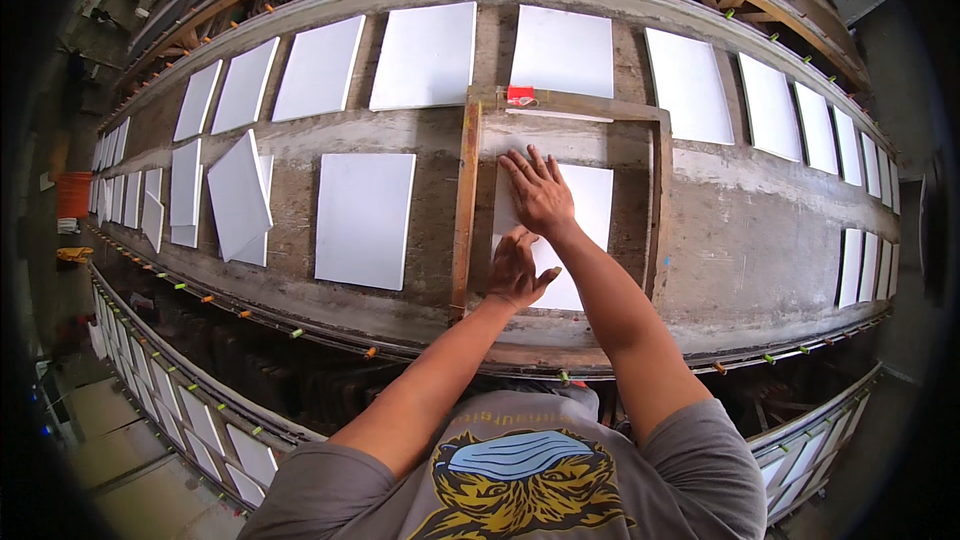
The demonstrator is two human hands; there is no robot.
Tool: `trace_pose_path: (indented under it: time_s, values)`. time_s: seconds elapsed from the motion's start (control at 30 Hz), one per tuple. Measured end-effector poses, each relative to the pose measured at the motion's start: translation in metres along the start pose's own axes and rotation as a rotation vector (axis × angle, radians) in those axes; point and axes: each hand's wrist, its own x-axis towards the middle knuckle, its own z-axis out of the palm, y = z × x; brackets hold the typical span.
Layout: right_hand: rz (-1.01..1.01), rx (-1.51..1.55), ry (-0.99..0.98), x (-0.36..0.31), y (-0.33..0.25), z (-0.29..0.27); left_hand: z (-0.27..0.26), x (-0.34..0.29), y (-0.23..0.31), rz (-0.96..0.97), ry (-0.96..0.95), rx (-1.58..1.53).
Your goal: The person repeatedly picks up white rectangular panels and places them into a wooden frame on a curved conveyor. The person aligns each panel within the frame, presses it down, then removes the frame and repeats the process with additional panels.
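Note:
A white rectangular panel [585, 210] lies on the long table inside a wooden frame [466, 200]. My right hand [542, 196] rests on the panel's upper left part, open, with its fingers stretched out and pressed down. Just below it, my left hand [516, 273] touches the panel near its left edge. Its fingers are bent and the thumb stands apart, with nothing held. My two hands partly cover the panel's left side. A small red and white piece [521, 95] sits on the frame's far bar.
White panels [365, 220] lie in two rows along the long, stained table [720, 230]. At the left, one panel [238, 195] leans askew over another. Orange and green pegs [371, 352] line the table's edges. More racks [190, 410] with panels stand behind and beside me.

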Motion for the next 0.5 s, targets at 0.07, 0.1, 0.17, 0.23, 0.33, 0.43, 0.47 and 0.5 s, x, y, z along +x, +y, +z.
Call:
trace_pose_path:
  time_s: [0.07,0.1,0.17,0.23,0.33,0.43,0.47,0.5]
  values:
    - [0.001,-0.01,0.007,0.001,0.001,0.003,0.005,-0.001,-0.002,-0.011,-0.003,0.022]
    - [-0.001,-0.004,0.003,-0.003,0.0,0.004,0.004,-0.003,-0.004,-0.026,0.003,0.023]
    - [0.016,0.008,-0.019,-0.02,0.0,0.004,0.007,-0.004,-0.004,-0.06,0.026,0.015]
    - [0.076,0.011,-0.063,-0.058,-0.001,0.008,0.005,-0.003,-0.005,-0.037,0.029,-0.001]
    - [0.126,0.015,-0.06,-0.097,0.007,-0.015,0.001,0.002,-0.001,-0.038,0.032,0.001]
    - [0.252,-0.024,-0.043,-0.066,0.023,-0.03,0.0,-0.004,0.001,-0.027,-0.024,0.06]
    - [0.27,-0.046,-0.029,-0.059,0.029,-0.028,0.001,-0.001,0.001,-0.012,-0.032,0.067]
    - [0.288,-0.068,-0.014,-0.054,0.034,-0.025,0.001,0.001,0.0,0.005,-0.04,0.074]
